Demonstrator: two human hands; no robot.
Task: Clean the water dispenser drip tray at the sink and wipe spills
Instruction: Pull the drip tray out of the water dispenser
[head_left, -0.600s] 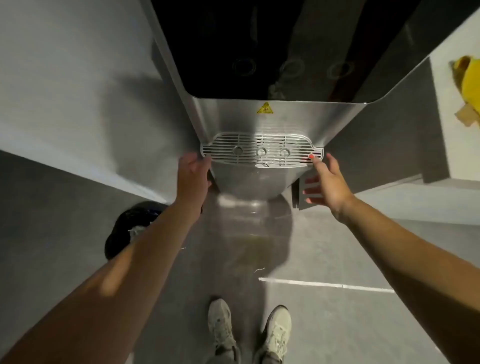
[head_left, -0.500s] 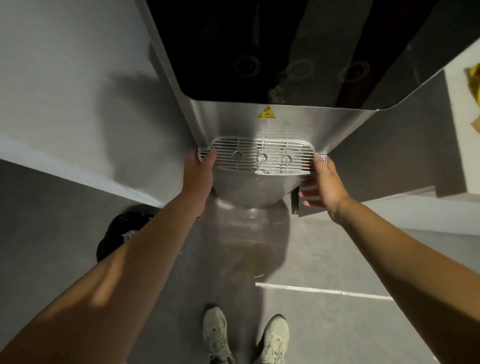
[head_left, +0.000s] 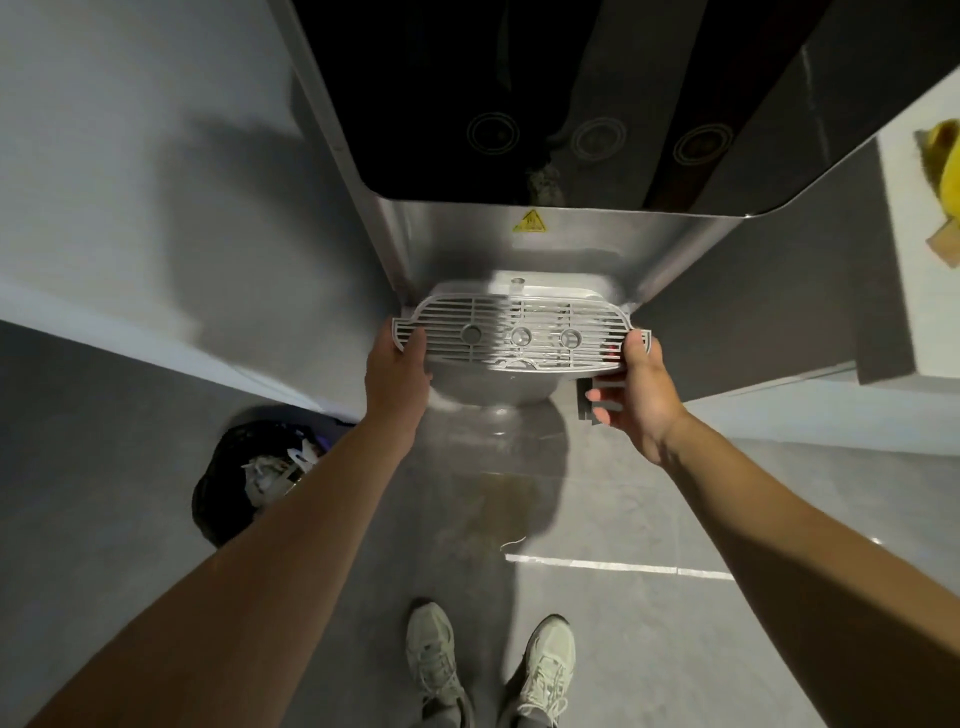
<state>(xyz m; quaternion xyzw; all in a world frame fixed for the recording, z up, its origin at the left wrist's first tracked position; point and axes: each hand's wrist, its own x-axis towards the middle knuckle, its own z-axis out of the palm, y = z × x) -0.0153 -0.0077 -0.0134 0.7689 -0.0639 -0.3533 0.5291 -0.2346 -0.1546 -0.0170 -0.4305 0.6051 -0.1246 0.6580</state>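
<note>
Off the dispenser (head_left: 467, 244), left hand (head_left: 397, 376) and right hand (head_left: 641, 397) lifted tray (head_left: 519, 338).

The drip tray (head_left: 519, 332) is slotted grey plastic, matt. The dispenser (head_left: 545, 249) has brushed metal below a glossy black panel (head_left: 519, 93). The floor (head_left: 649, 499) is smooth, faintly shiny.

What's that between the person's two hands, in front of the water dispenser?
The grey slatted drip tray fills the gap: the left hand holds one end, the right hand the other. The head view shows it.
</note>
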